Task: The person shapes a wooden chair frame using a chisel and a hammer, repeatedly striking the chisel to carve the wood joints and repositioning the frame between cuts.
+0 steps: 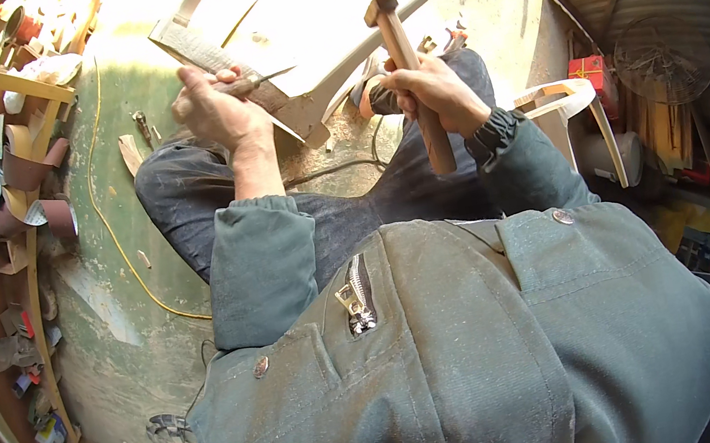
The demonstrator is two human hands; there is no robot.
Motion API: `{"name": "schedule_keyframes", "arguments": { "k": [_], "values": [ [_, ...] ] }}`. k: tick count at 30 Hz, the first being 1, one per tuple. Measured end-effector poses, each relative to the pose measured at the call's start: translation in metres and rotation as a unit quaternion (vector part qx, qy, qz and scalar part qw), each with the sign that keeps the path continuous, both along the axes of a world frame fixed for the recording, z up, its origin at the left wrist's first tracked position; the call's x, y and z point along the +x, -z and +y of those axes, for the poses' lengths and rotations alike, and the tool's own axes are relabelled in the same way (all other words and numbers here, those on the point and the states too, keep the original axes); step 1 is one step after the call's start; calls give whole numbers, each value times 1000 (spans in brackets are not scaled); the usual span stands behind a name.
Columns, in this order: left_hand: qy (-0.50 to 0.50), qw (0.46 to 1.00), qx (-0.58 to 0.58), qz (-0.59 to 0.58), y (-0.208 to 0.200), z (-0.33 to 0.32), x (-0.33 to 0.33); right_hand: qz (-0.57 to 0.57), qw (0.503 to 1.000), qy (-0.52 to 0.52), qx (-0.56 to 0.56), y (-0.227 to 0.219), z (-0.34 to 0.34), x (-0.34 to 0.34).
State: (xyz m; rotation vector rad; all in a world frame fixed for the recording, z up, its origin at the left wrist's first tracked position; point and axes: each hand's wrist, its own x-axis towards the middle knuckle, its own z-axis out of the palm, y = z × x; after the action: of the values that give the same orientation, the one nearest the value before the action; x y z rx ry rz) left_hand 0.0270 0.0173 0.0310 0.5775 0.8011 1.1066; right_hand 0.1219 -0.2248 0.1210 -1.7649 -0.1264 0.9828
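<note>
My left hand (pixel 216 111) is closed around a slim pointed tool (pixel 257 82) with a wooden-looking handle; its thin dark tip points right, over a pale wooden frame piece (pixel 305 110). That piece has long arms spreading away from a joint and lies in front of my bent legs. Raised to the right of it is a hammer (pixel 406 42), gripped by my right hand (pixel 437 95) around its wooden handle. The hammer's metal head (pixel 384 3) is up, apart from the pointed tool and the frame piece. Strong sunlight washes out the far part of the wood.
A yellow cable (pixel 93 185) runs along the green floor (pixel 98 255) on the left. A small tool (pixel 141 126) lies near my left knee. Abrasive rolls (pixel 26 164) fill a wooden shelf (pixel 35 275). At right stand a curved wooden chair frame (pixel 574 98) and a red box (pixel 594 78).
</note>
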Motion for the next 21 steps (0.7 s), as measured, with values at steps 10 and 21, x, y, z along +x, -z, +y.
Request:
{"name": "schedule_keyframes", "arguments": {
  "k": [10, 21],
  "values": [
    [150, 927, -343, 25, 54, 18, -46, 240, 953, 132, 133, 70, -45, -9],
    [133, 958, -160, 195, 25, -47, -38, 386, 861, 237, 233, 90, -56, 7]
  ]
}}
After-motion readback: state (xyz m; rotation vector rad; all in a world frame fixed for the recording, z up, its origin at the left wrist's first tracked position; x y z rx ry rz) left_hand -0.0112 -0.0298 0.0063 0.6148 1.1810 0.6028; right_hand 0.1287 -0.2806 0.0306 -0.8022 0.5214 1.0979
